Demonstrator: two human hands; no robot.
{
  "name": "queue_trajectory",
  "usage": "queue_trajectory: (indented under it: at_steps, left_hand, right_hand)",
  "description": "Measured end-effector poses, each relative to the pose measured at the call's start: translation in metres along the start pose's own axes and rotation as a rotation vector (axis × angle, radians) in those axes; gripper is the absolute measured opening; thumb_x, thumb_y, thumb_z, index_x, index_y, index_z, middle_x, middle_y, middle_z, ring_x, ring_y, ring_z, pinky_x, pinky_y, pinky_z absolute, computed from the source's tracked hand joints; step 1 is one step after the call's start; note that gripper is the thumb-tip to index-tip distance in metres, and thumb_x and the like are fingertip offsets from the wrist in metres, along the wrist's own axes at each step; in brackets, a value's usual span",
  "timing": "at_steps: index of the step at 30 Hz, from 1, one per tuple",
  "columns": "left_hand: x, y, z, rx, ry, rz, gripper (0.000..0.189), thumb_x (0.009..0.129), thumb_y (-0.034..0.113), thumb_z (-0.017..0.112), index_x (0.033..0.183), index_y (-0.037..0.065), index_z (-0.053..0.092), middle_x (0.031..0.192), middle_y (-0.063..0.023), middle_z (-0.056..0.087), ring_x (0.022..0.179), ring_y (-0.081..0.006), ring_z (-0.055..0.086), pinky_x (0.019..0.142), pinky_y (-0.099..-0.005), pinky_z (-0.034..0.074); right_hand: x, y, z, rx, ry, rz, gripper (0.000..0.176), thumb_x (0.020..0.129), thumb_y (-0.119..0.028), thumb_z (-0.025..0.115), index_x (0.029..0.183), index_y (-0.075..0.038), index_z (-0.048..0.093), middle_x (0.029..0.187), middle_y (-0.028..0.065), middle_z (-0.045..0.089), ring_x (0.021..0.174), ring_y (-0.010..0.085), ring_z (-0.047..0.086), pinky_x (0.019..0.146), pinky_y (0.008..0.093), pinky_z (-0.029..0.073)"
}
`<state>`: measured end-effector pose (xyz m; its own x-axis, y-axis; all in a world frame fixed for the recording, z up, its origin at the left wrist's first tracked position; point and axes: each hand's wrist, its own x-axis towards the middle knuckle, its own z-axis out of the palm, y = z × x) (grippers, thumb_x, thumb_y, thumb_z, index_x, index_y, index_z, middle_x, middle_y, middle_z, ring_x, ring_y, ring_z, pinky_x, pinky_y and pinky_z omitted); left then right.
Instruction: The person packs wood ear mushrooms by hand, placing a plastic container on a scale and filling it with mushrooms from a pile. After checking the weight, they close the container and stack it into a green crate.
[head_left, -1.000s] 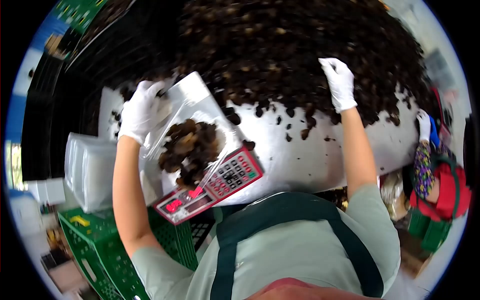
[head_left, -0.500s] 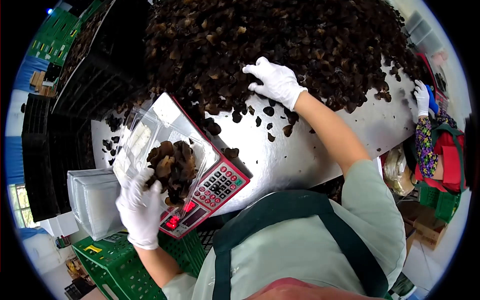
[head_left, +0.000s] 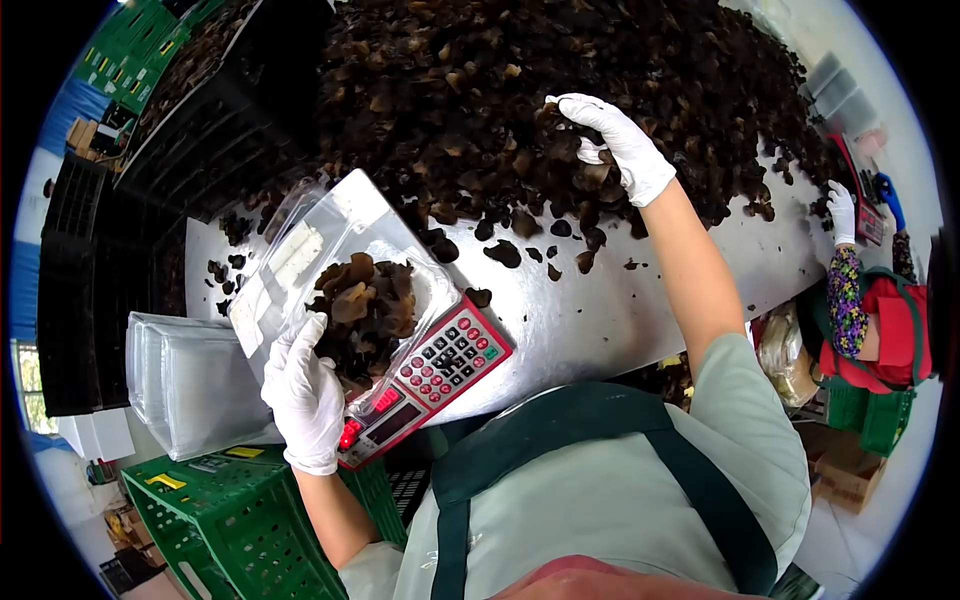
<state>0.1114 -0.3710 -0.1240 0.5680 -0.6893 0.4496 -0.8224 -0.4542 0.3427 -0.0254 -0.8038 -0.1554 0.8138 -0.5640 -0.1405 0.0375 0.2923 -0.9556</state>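
Silvery metal tabletop held heaped dark-brown fungus pieces, half-curled white-gloved right hand upon them, loosely bent white-gloved left hand at clear plastic box, both grips indeterminable.

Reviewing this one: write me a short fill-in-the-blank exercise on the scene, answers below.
1. The left hand and right hand both wear gloves coloured ____.
2. Of these two hands, the one at the large pile of wood ear mushrooms is the ____ one.
3. The lit digits on the digital scale are coloured ____.
4. The plastic crate below the stacked clear containers is coloured ____.

Missing words: white; right; red; green.
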Motion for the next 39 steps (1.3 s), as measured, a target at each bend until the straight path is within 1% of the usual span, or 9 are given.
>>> queue_trajectory:
  at_steps: [7,8,9,16,22,25,29,33,39]
  left_hand:
    - [-0.014,-0.008,-0.011,-0.235,0.021,-0.128,0.056,0.08,-0.014,0.06,0.131,0.008,0.066,0.119,-0.0129,0.065,0.107,-0.0271,0.065,0.095,-0.035,0.052]
    - [-0.02,-0.013,-0.009,-0.283,0.059,-0.17,0.051,0.083,-0.01,0.064,0.131,0.006,0.065,0.122,-0.013,0.064,0.111,-0.0265,0.063,0.097,-0.0352,0.05]
    - [-0.025,-0.017,-0.009,-0.332,0.099,-0.211,0.048,0.086,-0.006,0.067,0.132,0.005,0.064,0.124,-0.0131,0.062,0.115,-0.026,0.061,0.099,-0.0354,0.049]
    - [-0.041,-0.026,-0.018,-0.462,0.298,-0.317,0.042,0.093,0.009,0.071,0.134,0.004,0.061,0.129,-0.0119,0.056,0.118,-0.0224,0.058,0.101,-0.036,0.047]
    - [-0.038,-0.018,-0.002,-0.6,0.322,-0.24,0.055,0.095,0.02,0.071,0.139,-0.005,0.052,0.143,-0.0156,0.053,0.131,-0.0267,0.052,0.112,-0.0389,0.039]
    - [-0.031,-0.008,0.004,-0.643,0.165,-0.131,0.068,0.095,0.02,0.066,0.152,-0.004,0.037,0.149,-0.0195,0.047,0.135,-0.0292,0.05,0.115,-0.0398,0.036]
    - [-0.031,0.0,0.009,-0.696,0.153,-0.151,0.069,0.096,0.015,0.062,0.155,-0.004,0.032,0.151,-0.0201,0.043,0.14,-0.0306,0.044,0.119,-0.0406,0.031]
    - [-0.032,-0.003,0.012,-0.584,0.083,-0.142,0.072,0.089,0.004,0.069,0.152,-0.005,0.036,0.151,-0.0207,0.043,0.14,-0.0311,0.044,0.119,-0.0399,0.032]
    - [-0.033,-0.018,-0.007,-0.66,0.318,-0.261,0.069,0.089,0.001,0.063,0.153,-0.001,0.038,0.154,-0.019,0.041,0.143,-0.0276,0.041,0.119,-0.0399,0.033]
  right_hand:
    - [-0.015,-0.024,0.081,0.407,-0.003,0.12,0.027,0.098,-0.019,0.066,0.12,-0.003,0.071,0.096,0.0039,0.074,0.058,0.006,0.06,0.05,0.0197,0.049]
    - [0.0,-0.015,0.063,0.524,-0.467,0.1,0.027,0.098,-0.018,0.065,0.12,-0.003,0.07,0.1,0.0062,0.075,0.065,0.0075,0.066,0.055,0.0211,0.055]
    - [-0.001,-0.018,0.075,0.52,-0.478,0.106,0.027,0.098,-0.018,0.065,0.12,-0.003,0.07,0.1,0.0062,0.075,0.065,0.0075,0.066,0.055,0.0211,0.055]
    - [-0.016,-0.041,0.202,-0.175,-0.526,-0.205,0.019,0.094,-0.018,0.072,0.109,-0.007,0.076,0.1,0.0002,0.074,0.084,0.0038,0.066,0.066,0.0194,0.051]
    - [-0.034,0.023,0.264,-0.724,-1.06,-0.89,0.03,0.088,-0.032,0.076,0.11,-0.012,0.071,0.104,0.0078,0.071,0.091,0.0259,0.07,0.082,0.0346,0.057]
    - [-0.049,0.027,0.264,-1.039,-0.975,-0.998,0.047,0.084,-0.051,0.075,0.108,-0.011,0.07,0.101,0.0115,0.066,0.092,0.0313,0.069,0.078,0.0424,0.056]
    - [-0.041,0.003,0.254,-0.748,-0.857,-0.908,0.043,0.088,-0.043,0.075,0.113,-0.008,0.069,0.11,0.0112,0.068,0.102,0.0244,0.069,0.086,0.0358,0.055]
    - [-0.03,-0.002,0.245,-0.22,-0.669,-0.511,0.035,0.105,-0.035,0.05,0.118,-0.01,0.07,0.095,0.0022,0.069,0.059,0.0037,0.048,0.065,0.0208,0.045]
    - [-0.003,-0.019,0.179,0.233,-0.386,-0.222,0.062,0.107,-0.046,0.042,0.122,0.01,0.064,0.087,0.0065,0.065,0.055,0.0063,0.038,0.05,0.0218,0.033]
